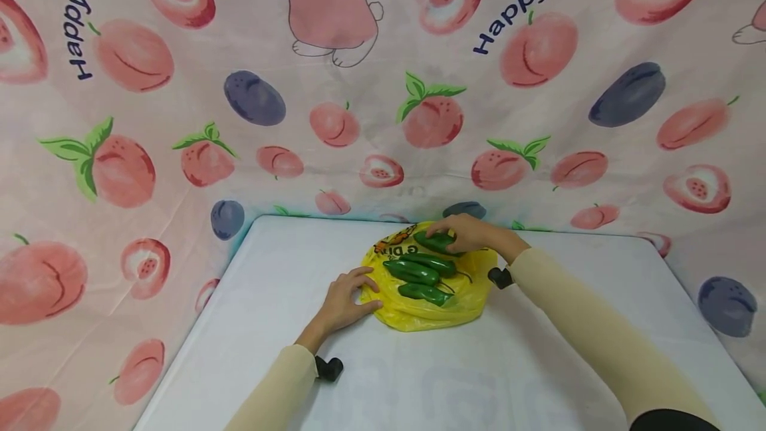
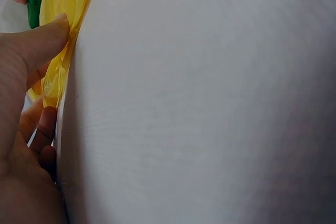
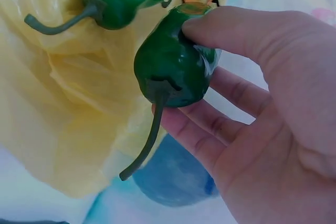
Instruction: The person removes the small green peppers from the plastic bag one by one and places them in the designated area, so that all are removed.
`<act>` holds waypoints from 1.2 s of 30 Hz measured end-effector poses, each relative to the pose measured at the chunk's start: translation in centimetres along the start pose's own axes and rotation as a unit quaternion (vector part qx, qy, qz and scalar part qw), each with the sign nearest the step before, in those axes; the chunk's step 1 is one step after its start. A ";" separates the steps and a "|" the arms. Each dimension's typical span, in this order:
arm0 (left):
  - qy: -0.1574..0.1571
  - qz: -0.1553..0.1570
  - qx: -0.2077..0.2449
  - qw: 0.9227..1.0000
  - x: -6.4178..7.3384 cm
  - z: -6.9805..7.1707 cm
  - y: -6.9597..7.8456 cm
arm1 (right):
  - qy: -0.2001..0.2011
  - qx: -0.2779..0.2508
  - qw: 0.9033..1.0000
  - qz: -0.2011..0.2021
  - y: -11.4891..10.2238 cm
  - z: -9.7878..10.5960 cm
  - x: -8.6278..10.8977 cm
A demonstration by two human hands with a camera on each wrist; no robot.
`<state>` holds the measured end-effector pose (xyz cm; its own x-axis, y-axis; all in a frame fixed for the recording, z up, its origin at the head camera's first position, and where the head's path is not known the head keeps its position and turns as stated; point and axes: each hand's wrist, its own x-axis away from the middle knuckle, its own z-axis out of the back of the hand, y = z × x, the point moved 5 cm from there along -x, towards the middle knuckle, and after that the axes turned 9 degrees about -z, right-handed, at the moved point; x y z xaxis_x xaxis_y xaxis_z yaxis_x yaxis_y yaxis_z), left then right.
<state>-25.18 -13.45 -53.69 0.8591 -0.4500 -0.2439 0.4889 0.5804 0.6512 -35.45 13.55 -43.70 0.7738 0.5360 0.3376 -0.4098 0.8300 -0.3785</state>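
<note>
A yellow plastic bag [image 1: 413, 320] with dark print lies spread near the table's back edge. Three glossy green chili peppers [image 1: 413, 273] with thin curved stems rest on top of it. My right hand [image 1: 469, 231] grips another green pepper [image 3: 170, 66] at the bag's back right, thumb on one side and fingers beneath, its stem pointing away from the palm. At the bag's left edge, my left hand [image 1: 344, 301] holds the crumpled yellow plastic [image 2: 63, 72] between its thumb and curved fingers. Parts of those fingers are hidden behind the bag.
A white table [image 1: 239, 324] carries the bag. Behind it and along the sides hangs a pink cloth [image 1: 359, 98] printed with peaches and dark plums. Black wrist-worn devices [image 1: 329, 369] show at both cuffs.
</note>
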 end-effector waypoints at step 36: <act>-0.003 -0.006 0.002 1.000 0.0 0.1 0.1 | 0.164 -0.189 0.967 0.050 1.0 1.9 3.7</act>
<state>-25.13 -13.48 -53.52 0.8523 -0.4607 -0.2478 0.4985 0.5716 0.6518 -33.97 16.65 -41.18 0.8759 0.4823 0.0153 -0.3331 0.6273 -0.7040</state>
